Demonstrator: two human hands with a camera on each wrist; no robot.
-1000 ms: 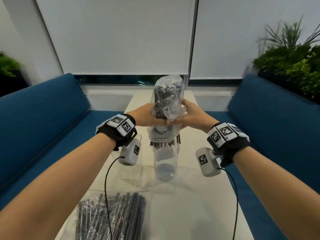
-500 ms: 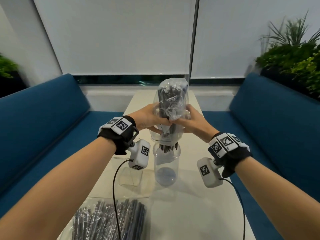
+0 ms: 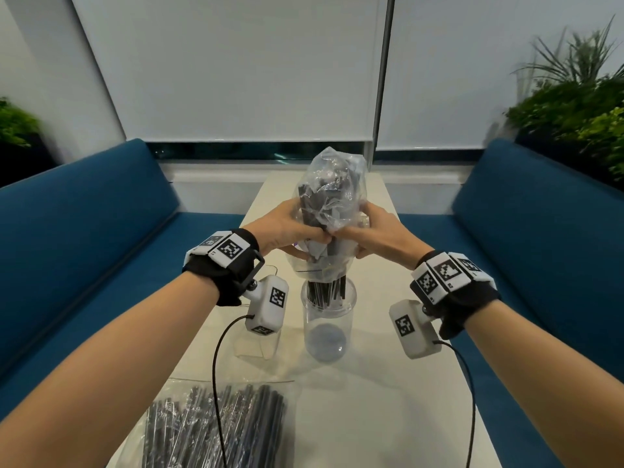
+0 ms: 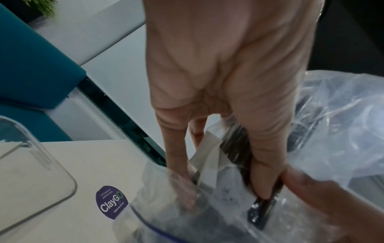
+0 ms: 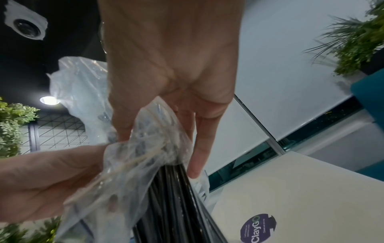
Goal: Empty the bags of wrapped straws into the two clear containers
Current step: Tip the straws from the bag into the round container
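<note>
A clear plastic bag of black wrapped straws is held upright, mouth down, over a round clear container at mid-table. My left hand grips the bag from the left and my right hand grips it from the right, thumbs meeting at the front. Black straw ends poke out of the bag's mouth into the container's top. The left wrist view shows my left hand closed round the bag; the right wrist view shows my right hand round the crumpled bag and the straws. A second clear container stands left, partly hidden by the wrist camera.
A second full bag of black straws lies at the table's near left edge. Blue benches flank the white table on both sides. A purple round sticker is on the tabletop. Plants stand at the right.
Both hands have lowered the bag toward the round container. The straw ends, which hung above the rim a second ago, now reach into its mouth.
</note>
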